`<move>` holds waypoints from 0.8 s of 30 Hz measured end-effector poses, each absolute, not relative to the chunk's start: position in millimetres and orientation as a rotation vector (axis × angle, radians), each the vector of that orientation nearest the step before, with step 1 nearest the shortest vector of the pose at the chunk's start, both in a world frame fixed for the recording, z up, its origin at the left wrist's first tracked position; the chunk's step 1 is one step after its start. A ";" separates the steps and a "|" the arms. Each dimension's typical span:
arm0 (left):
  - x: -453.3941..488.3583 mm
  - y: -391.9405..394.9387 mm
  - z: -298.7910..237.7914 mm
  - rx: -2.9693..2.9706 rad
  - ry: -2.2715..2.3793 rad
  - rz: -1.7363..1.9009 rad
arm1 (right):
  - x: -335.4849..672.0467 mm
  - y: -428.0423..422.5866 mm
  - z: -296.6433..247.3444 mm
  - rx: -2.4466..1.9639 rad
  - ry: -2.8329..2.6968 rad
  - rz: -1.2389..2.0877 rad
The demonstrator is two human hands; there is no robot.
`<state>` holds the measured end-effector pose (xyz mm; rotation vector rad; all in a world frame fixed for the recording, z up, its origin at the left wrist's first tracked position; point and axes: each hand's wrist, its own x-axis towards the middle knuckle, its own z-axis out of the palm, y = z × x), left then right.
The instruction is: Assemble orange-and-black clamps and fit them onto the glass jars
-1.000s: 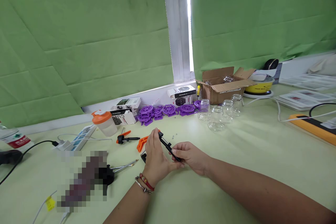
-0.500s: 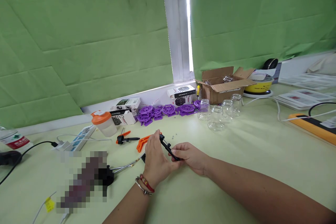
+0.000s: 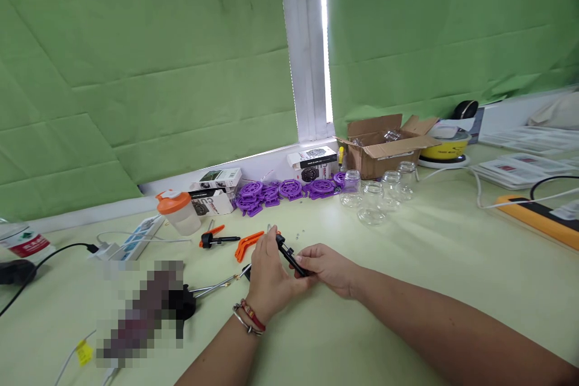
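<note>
Between my hands is a slim black bar-shaped part (image 3: 292, 256), tilted, with a small block on its upper edge. My left hand (image 3: 270, 277), with bracelets at the wrist, is wrapped around its far side, fingers raised and pressed together. My right hand (image 3: 328, 268) pinches the lower end between thumb and fingers. Just beyond my left hand lie orange angled plastic pieces (image 3: 246, 246). Left of these sits a black part with a rod (image 3: 219, 240), beside another orange piece. Small metal bits (image 3: 298, 235) lie past my fingertips.
Purple plastic wheel-like parts (image 3: 271, 193) are piled near the wall, by printed boxes (image 3: 312, 160). Glass jars (image 3: 373, 205) stand before an open cardboard box (image 3: 386, 154). On the left are an orange-lidded cup (image 3: 178, 211), a power strip (image 3: 142, 238) and a tripod-like stand (image 3: 183, 304).
Both hands keep their hold on the black part, almost unmoved. The view has shifted very slightly.
</note>
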<state>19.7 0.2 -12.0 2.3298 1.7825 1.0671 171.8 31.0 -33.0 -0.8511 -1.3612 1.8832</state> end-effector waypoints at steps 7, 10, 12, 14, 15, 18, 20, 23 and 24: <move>13.5 2.1 -12.8 2.234 1.778 1.044 | 188.8 81.6 -55.4 -1.294 -1.747 0.809; 12.8 0.9 -9.6 2.165 1.776 1.042 | 189.6 98.6 -61.4 -1.398 -1.870 0.622; 12.2 0.1 -8.0 2.137 1.775 1.031 | 186.8 105.0 -61.1 -1.439 -1.952 0.552; 11.2 -0.4 -6.8 2.124 1.777 1.021 | 183.6 108.8 -57.9 -1.467 -2.022 0.501; 10.6 -0.6 -6.1 2.117 1.780 1.014 | 182.4 110.0 -55.8 -1.470 -2.054 0.485; 9.0 -0.8 -3.2 2.093 1.794 0.993 | 181.2 111.9 -50.2 -1.450 -2.129 0.454; 8.5 -1.0 -1.0 2.075 1.799 0.982 | 181.5 112.6 -48.9 -1.455 -2.151 0.435; 7.9 -1.4 1.5 2.055 1.790 0.981 | 182.4 114.5 -50.2 -1.488 -2.165 0.406; 7.6 -1.6 2.0 2.049 1.785 0.985 | 182.7 115.2 -50.8 -1.498 -2.169 0.401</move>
